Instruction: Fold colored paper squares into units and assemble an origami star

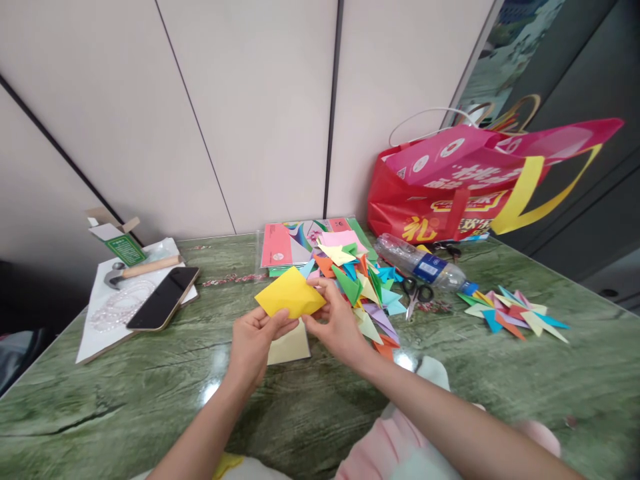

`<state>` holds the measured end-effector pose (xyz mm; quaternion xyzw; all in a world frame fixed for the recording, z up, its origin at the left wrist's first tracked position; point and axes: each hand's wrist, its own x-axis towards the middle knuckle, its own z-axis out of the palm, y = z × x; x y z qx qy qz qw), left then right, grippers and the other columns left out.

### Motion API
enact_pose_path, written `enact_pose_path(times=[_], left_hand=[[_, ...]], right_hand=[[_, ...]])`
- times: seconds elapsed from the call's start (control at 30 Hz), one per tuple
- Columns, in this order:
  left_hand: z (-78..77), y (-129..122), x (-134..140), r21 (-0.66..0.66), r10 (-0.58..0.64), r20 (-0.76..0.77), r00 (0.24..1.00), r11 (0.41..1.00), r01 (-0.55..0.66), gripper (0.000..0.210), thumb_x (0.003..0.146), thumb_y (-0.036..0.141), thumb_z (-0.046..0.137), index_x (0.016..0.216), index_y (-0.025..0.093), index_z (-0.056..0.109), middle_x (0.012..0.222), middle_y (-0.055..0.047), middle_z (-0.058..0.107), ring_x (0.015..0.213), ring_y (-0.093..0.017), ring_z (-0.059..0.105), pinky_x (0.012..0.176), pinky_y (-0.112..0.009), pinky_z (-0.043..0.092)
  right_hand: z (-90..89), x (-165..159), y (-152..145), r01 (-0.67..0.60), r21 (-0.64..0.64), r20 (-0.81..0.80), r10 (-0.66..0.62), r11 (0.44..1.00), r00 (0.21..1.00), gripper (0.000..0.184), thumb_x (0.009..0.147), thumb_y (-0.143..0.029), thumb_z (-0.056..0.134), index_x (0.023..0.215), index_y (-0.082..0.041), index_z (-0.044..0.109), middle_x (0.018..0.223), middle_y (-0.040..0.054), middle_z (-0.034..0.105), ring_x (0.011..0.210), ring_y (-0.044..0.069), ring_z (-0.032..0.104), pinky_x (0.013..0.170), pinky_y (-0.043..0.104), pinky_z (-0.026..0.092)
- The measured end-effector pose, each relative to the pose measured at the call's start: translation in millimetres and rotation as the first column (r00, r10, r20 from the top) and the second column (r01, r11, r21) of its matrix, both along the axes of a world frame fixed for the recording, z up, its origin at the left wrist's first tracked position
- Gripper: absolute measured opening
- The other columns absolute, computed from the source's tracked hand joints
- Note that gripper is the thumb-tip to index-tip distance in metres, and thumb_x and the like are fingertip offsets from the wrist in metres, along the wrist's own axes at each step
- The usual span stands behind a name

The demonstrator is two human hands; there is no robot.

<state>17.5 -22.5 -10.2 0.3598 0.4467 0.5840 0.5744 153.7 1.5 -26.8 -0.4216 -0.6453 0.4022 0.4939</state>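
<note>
A piece of yellow paper [290,292] is held up above the table between both hands. My left hand [257,337] pinches its lower left edge with thumb and fingers. My right hand [340,323] grips the right corner. Beneath the hands, a pale yellow paper sheet [293,345] lies flat on the table, partly covered by the fingers. Just beyond and to the right spreads a heap of folded coloured papers [349,287]. It rests partly on a pink and green paper pack [280,245].
A hammer [150,267], black phone [164,298] and beaded strand [120,305] lie on a white board [90,333], beside a green box [125,247]. Rightward are scissors [415,293], a plastic bottle [425,263], a folded-paper star [515,312] and a red bag [450,193].
</note>
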Motion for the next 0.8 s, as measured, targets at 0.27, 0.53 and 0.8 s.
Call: enact_pose_path(times=[0.27, 0.53, 0.8], left_hand=[[2.7, 1.6, -3.8, -0.029, -0.010, -0.048, 0.999, 1.000, 0.009, 0.033, 0.062, 0.023, 0.071, 0.092, 0.010, 0.065, 0.095, -0.010, 0.069, 0.081, -0.021, 0.065, 0.078, -0.032, 0.053], [5.9, 2.3, -9.8, -0.138, -0.142, -0.168, 0.976, 0.983, 0.119, 0.027, 0.057, 0.024, 0.074, 0.079, 0.010, 0.069, 0.075, -0.009, 0.072, 0.068, -0.020, 0.066, 0.069, -0.030, 0.053], [6.2, -0.4, -7.9, -0.248, -0.448, -0.314, 0.837, 0.890, 0.384, 0.022, 0.058, 0.028, 0.071, 0.073, 0.013, 0.070, 0.066, -0.007, 0.070, 0.057, -0.017, 0.064, 0.057, -0.025, 0.050]], right_hand=[[-6.0, 1.3, 3.6, 0.004, 0.007, 0.068, -0.004, 1.000, 0.998, 0.047, 0.064, -0.007, 0.048, 0.108, -0.021, 0.042, 0.103, 0.0052, 0.053, 0.075, 0.013, 0.058, 0.067, 0.028, 0.050], [-0.3, 6.8, 6.0, 0.129, 0.150, 0.019, -0.133, 0.980, 0.991, 0.041, 0.072, -0.004, 0.037, 0.108, -0.020, 0.046, 0.109, 0.0067, 0.052, 0.100, 0.015, 0.051, 0.086, 0.032, 0.044], [1.6, 7.6, 3.1, 0.006, 0.193, 0.223, -0.050, 0.981, 0.974, 0.041, 0.075, -0.018, 0.051, 0.116, -0.021, 0.046, 0.109, 0.0066, 0.056, 0.104, 0.019, 0.049, 0.091, 0.039, 0.037]])
